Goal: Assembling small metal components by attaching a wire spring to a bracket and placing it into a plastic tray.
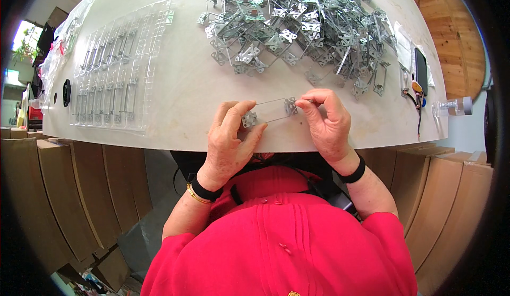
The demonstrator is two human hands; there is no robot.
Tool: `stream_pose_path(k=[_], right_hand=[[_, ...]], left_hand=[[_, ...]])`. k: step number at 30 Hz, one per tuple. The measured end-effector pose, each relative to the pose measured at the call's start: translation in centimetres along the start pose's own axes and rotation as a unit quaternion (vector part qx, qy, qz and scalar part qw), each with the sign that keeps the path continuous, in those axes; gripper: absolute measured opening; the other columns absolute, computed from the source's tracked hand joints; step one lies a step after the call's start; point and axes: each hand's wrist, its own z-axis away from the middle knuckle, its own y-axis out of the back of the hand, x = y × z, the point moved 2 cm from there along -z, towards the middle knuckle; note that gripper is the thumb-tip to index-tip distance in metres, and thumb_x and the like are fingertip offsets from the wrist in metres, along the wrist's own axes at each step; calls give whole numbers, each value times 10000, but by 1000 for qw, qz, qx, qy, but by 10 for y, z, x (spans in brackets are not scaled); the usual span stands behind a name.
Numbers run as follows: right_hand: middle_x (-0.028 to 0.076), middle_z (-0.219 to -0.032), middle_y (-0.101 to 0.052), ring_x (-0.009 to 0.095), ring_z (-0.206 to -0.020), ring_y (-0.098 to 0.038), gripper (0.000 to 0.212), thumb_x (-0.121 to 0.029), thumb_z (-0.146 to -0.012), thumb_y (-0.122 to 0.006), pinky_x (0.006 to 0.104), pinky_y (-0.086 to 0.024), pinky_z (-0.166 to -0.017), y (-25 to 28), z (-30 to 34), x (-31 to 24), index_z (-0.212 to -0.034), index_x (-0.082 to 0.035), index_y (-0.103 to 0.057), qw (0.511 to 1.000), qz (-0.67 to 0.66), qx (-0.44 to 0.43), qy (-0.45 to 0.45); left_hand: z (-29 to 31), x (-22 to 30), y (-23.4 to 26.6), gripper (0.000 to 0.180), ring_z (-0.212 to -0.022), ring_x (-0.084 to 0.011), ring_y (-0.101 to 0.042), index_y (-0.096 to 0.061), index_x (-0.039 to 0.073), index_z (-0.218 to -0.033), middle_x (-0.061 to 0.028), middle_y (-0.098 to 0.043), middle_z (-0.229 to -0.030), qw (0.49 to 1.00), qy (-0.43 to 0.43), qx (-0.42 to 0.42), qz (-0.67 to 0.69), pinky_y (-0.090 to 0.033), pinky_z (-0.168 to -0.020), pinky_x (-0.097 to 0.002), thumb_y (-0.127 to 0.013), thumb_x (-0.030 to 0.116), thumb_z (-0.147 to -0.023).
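Just above the near edge of the table, both my hands hold one metal wire-and-bracket part (pixel 290 106). Two thin rods join a small punched grey plate at each end. My left hand (pixel 228 142) has its thumb and fingers closed around the left plate. At the other end, my right hand (pixel 330 127) pinches the right plate between thumb and fingertips. A large tangled pile of similar metal parts (pixel 303 27) lies just beyond my hands. To the left, a clear plastic tray (pixel 146 91) holds two rows of such parts in its slots.
The white table (pixel 180 78) curves around me. A black phone (pixel 421 66), a small pair of cutters (pixel 417 87) and a clear bottle (pixel 451 108) lie at its right edge. A small black object (pixel 66 93) sits left of the tray. Cardboard boxes (pixel 69 200) stand below on both sides.
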Motion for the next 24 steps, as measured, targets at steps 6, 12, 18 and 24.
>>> stream_pose_path(k=[6,12,18,24], right_hand=[[98,-949,-714,212,-779,-677,140,-24,-956,-766,313,-549,-714,-1,1,2,-1075,-33,-694,1000,-3,12,-4],[96,-938,-720,211,-787,-686,147,12,-937,-761,310,-550,-711,0,0,-2,-1063,-39,-706,1000,2,-18,-13],[98,-931,-722,205,-785,-698,139,-10,-937,-780,311,-556,-705,-1,1,-1,-1050,-40,-703,1000,-3,-15,-20],[96,-921,-720,201,-777,-696,153,-43,-929,-810,312,-557,-702,-2,1,1,-1033,-39,-698,999,-14,-15,-38]], left_hand=[[0,-2,-3,463,-884,-181,-634,-686,3,-1243,-105,-649,-1099,999,20,27,-1,-543,-749,-299,-848,-16,-809],[-1,-1,-4,464,-872,-169,-625,-686,4,-1243,-97,-646,-1088,999,34,32,-2,-537,-719,-287,-849,-17,-809],[-1,-1,-3,465,-872,-165,-624,-686,5,-1243,-96,-646,-1083,999,34,29,-3,-535,-715,-285,-852,-13,-809],[-1,-3,-4,467,-878,-171,-629,-686,3,-1245,-102,-652,-1083,999,29,33,3,-538,-730,-291,-854,-8,-809]])
